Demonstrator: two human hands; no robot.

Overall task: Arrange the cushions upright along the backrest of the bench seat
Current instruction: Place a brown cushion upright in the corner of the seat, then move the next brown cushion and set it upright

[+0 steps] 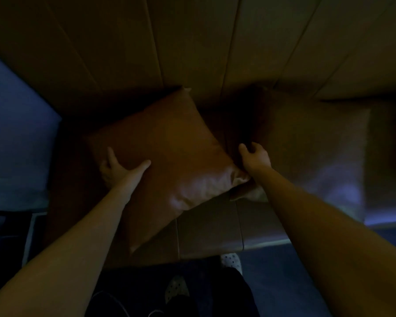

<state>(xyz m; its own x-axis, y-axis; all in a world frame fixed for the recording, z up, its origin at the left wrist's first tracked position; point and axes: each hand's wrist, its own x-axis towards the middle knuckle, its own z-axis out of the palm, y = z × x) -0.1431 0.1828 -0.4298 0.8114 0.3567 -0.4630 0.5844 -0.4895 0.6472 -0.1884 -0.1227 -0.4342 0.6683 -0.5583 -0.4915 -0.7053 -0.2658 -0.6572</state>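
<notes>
In dim light a shiny brown cushion [169, 161] lies tilted on the bench seat [210, 227], one corner up against the panelled backrest [192, 53]. My left hand [119, 169] grips its left edge, thumb on top. My right hand [255, 157] is curled around the cushion's right edge, close to its pale lower right corner. A second, darker cushion [306, 143] leans against the backrest to the right, blurred and hard to make out.
A dark bluish surface [16, 145] borders the bench on the left. My feet in dotted slippers [231, 260] stand on the floor just in front of the seat edge. The floor to the right is bluish.
</notes>
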